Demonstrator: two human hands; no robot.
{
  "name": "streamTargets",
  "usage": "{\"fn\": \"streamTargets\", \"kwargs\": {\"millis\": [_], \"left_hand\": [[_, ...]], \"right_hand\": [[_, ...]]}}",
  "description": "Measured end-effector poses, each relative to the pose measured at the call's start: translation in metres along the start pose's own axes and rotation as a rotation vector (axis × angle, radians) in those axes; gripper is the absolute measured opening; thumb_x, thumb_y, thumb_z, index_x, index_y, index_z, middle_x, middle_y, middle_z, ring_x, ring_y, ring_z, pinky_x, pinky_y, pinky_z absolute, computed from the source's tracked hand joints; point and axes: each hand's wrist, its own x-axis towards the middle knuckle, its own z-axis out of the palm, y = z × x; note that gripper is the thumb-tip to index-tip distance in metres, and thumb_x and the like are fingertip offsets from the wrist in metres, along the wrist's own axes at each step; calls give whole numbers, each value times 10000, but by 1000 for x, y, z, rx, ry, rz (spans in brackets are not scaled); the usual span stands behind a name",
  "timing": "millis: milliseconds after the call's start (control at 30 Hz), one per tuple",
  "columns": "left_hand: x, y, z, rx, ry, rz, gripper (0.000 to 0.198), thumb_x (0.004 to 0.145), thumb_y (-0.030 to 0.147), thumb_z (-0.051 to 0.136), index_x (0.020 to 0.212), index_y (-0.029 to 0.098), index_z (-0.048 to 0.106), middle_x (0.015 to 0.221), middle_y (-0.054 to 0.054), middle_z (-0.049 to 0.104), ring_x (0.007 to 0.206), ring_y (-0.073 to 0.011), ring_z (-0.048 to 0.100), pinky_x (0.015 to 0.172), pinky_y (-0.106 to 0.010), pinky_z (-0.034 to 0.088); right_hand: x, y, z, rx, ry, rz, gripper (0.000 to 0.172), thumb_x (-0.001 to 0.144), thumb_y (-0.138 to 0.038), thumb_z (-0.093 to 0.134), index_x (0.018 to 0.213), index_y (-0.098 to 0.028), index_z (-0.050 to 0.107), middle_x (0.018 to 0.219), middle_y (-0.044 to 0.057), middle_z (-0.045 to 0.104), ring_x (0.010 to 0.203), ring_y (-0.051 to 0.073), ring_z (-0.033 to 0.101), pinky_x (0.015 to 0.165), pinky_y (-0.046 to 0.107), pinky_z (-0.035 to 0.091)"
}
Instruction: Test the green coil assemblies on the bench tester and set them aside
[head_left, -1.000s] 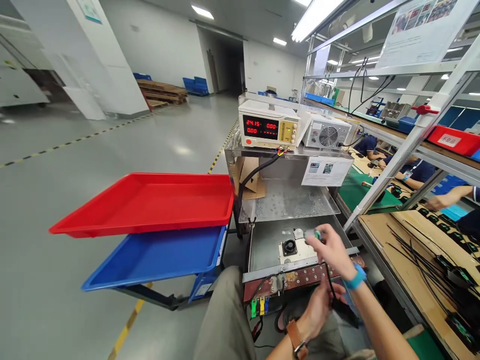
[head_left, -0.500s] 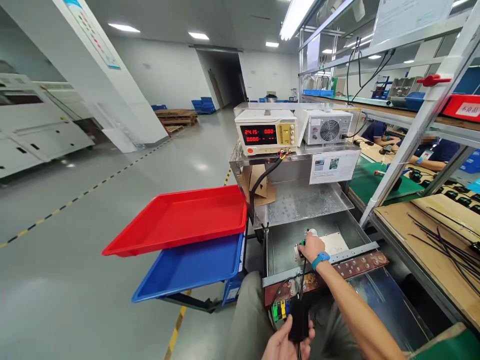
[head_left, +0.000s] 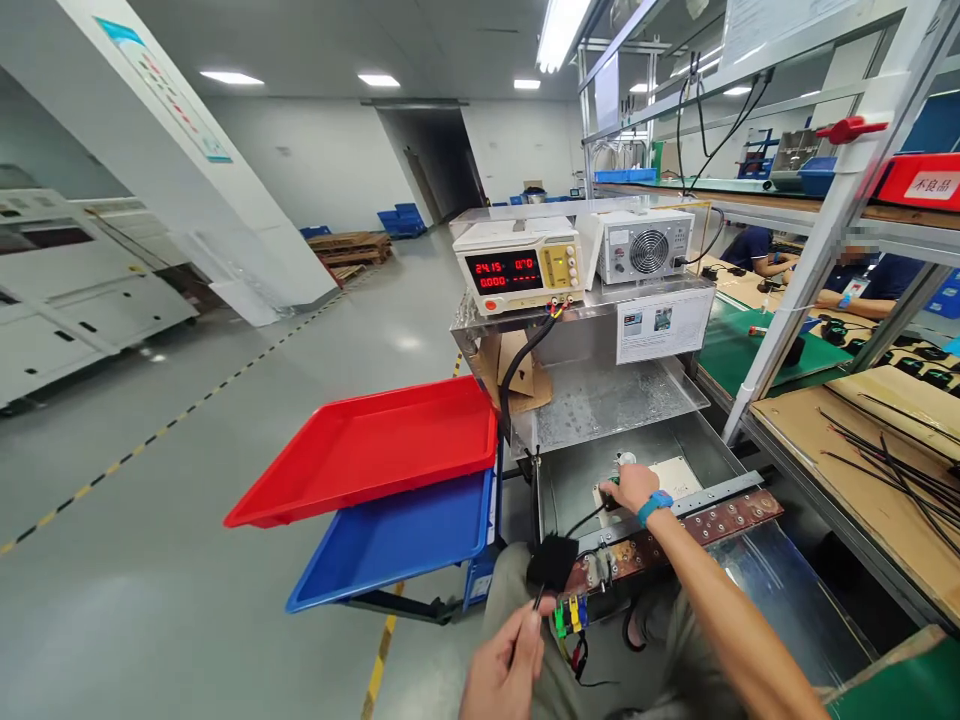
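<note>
My left hand (head_left: 510, 655) pinches a thin black cable just below a black box-shaped module (head_left: 553, 562), which hangs above my lap. From the module's far end a black cable (head_left: 586, 520) runs to my right hand (head_left: 634, 488). The right hand is closed on a small green part (head_left: 613, 481), mostly hidden by the fingers, at a pale plate (head_left: 679, 477) in the metal drawer (head_left: 555, 490). A small round white piece (head_left: 625, 459) stands beyond the fingers. Green, yellow and blue clips (head_left: 571, 615) sit close to the left hand.
A power supply (head_left: 519, 265) with red digits stands on a metal cart beside a fan-backed unit (head_left: 647, 247). Red (head_left: 375, 440) and blue (head_left: 405, 530) trays lie at the left. Black cables (head_left: 877, 450) lie on the right bench. Co-workers sit beyond.
My left hand has shifted left and now pinches the cable instead of the module, which has swung up and left. The right hand stays at the plate. A supply reading went from 0.00 to 0.70.
</note>
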Motion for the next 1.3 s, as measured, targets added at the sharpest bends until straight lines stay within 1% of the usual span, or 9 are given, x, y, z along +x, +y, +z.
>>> {"fn": "streamTargets", "kwargs": {"millis": [100, 200, 367, 467, 533, 700, 867, 1100, 1300], "left_hand": [[6, 60, 22, 239, 84, 391, 344, 804, 558, 705, 786, 225, 789, 669, -71, 657, 713, -238, 580, 677, -336, 455], [13, 83, 63, 380, -121, 728, 254, 824, 420, 725, 653, 235, 753, 582, -76, 607, 583, -187, 480, 631, -328, 385], [17, 38, 131, 839, -680, 1358, 463, 985, 340, 468, 591, 244, 692, 510, -90, 567, 488, -192, 448, 506, -341, 293], [7, 5, 141, 804, -890, 1488, 541, 1033, 349, 362, 576, 270, 640, 556, -88, 615, 568, -214, 528, 536, -351, 365], [-1, -4, 133, 572, -775, 1400, 543, 1029, 428, 371, 562, 273, 601, 542, -63, 608, 572, -207, 532, 550, -349, 382], [4, 11, 97, 172, -50, 713, 348, 1020, 393, 397, 860, 215, 650, 749, -69, 654, 697, -191, 587, 660, -336, 451], [22, 30, 82, -182, -117, 127, 415, 859, 580, 645, 878, 165, 639, 713, -9, 610, 593, -122, 540, 535, -235, 440], [15, 9, 65, -91, -112, 127, 399, 890, 561, 614, 786, 177, 591, 661, 21, 568, 563, -97, 497, 532, -207, 410], [1, -32, 65, 124, 166, 283, 345, 970, 486, 509, 781, 200, 546, 679, 22, 559, 627, -132, 542, 623, -240, 458]], "right_hand": [[-19, -3, -32, 67, 34, -156, 387, 1030, -460, 479, 1092, -148, 699, 1123, 146, 710, 1079, 261, 653, 895, 312, 455], [-51, -9, -59, 388, -92, -369, 560, 1058, -566, 318, 998, -174, 714, 1016, 80, 733, 999, 218, 664, 874, 300, 477], [-106, -12, -61, 1116, -612, -426, 594, 905, -716, 557, 1143, -178, 634, 877, 68, 723, 730, 185, 664, 649, 293, 519], [-126, -1, -42, 1215, -603, -309, 569, 876, -728, 592, 1015, -177, 605, 554, -72, 509, 377, 71, 352, 371, 193, 278], [-137, 11, -31, 1238, -484, -261, 563, 890, -729, 571, 944, -170, 603, 497, -107, 379, 369, 54, 215, 354, 194, 170], [-165, 34, -17, 1245, -395, -182, 547, 913, -712, 556, 917, -167, 605, 512, -97, 339, 432, 63, 224, 420, 201, 177], [-184, 34, -2, 1131, -363, -219, 493, 983, -635, 499, 915, -162, 620, 585, -64, 372, 496, 81, 269, 466, 223, 202], [-208, 26, 22, 974, -107, -171, 357, 999, -538, 523, 1056, -190, 585, 668, -16, 546, 610, 146, 500, 563, 245, 374], [-235, 4, 65, 840, 118, -158, 242, 1010, -424, 522, 962, -194, 579, 597, -39, 517, 513, 120, 465, 501, 220, 351]]}}
